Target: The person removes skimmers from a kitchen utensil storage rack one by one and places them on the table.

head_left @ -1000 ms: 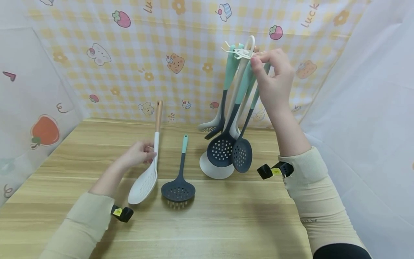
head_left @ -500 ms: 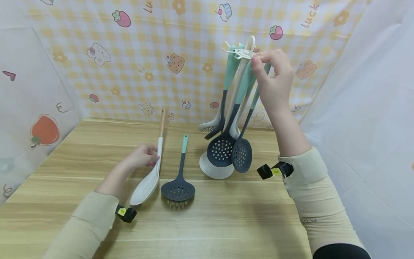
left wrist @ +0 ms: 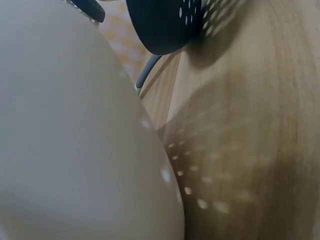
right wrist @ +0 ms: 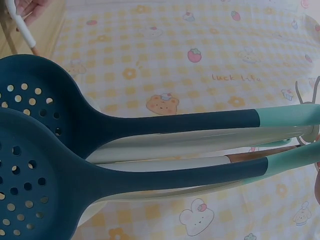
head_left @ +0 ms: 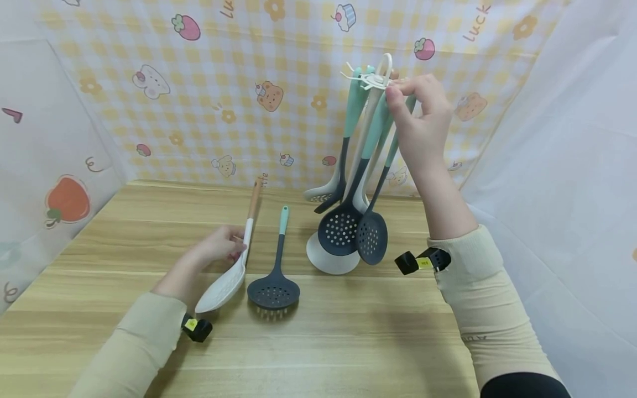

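My left hand (head_left: 224,245) grips a white slotted spoon (head_left: 222,288) with a wooden-ended handle, low over the table's left half. Its bowl fills the left of the left wrist view, casting a dotted shadow. A dark skimmer (head_left: 274,292) with a mint handle end lies just right of it. At the back right, my right hand (head_left: 423,121) pinches the top of a white utensil stand (head_left: 375,82) between thumb and fingers. Dark perforated skimmers (head_left: 340,229) and paler utensils hang from its hooks. The wooden handle of one hanging utensil (right wrist: 257,154) shows in the right wrist view.
The stand's round white base (head_left: 333,258) rests on the wood-grain table (head_left: 348,337). Behind it hangs a yellow checked cloth (head_left: 199,121) with cartoon prints, and white cloth (head_left: 557,143) borders the right side.
My left hand has shifted slightly right and down with the slotted spoon, whose handle end has swung right and lower. My right hand and the stand have stayed put.
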Demonstrator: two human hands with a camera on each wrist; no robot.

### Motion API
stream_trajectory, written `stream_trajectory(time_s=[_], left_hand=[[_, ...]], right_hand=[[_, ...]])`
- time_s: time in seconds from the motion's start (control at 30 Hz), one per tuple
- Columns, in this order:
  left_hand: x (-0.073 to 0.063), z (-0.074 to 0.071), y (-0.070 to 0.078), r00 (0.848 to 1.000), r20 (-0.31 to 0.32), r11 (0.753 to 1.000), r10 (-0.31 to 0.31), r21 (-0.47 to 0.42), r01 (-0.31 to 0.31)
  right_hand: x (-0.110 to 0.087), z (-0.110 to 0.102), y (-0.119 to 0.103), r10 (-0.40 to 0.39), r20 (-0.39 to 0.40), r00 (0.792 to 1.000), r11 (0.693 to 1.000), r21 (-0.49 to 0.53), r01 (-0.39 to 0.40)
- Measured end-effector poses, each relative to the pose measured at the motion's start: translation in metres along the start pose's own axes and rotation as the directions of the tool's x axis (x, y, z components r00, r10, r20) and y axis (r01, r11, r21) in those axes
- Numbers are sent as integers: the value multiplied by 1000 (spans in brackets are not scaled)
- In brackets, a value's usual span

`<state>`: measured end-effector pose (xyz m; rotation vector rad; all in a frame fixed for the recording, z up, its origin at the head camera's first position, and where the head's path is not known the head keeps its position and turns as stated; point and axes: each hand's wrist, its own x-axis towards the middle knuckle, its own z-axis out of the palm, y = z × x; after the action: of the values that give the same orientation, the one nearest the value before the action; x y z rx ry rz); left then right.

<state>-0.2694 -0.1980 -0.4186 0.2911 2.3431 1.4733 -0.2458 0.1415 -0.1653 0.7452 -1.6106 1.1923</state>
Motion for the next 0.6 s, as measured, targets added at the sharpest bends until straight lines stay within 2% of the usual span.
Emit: stream_trajectory(time_s=[0.13,0.43,0.6], left_hand=[[-1,1,0,1000,3,1000,-5,-2,5],[0,6,0,997,6,997,-81,10,81],[-2,8,-1,995,-5,995,-98,18,98]], right_hand=[[0,0,1,0,0,1000,1000,-3,0],[0,0,1,-7,0,1000,1000,-3,7],[0,0,2,-13,-2,1000,1000,-3,13]])
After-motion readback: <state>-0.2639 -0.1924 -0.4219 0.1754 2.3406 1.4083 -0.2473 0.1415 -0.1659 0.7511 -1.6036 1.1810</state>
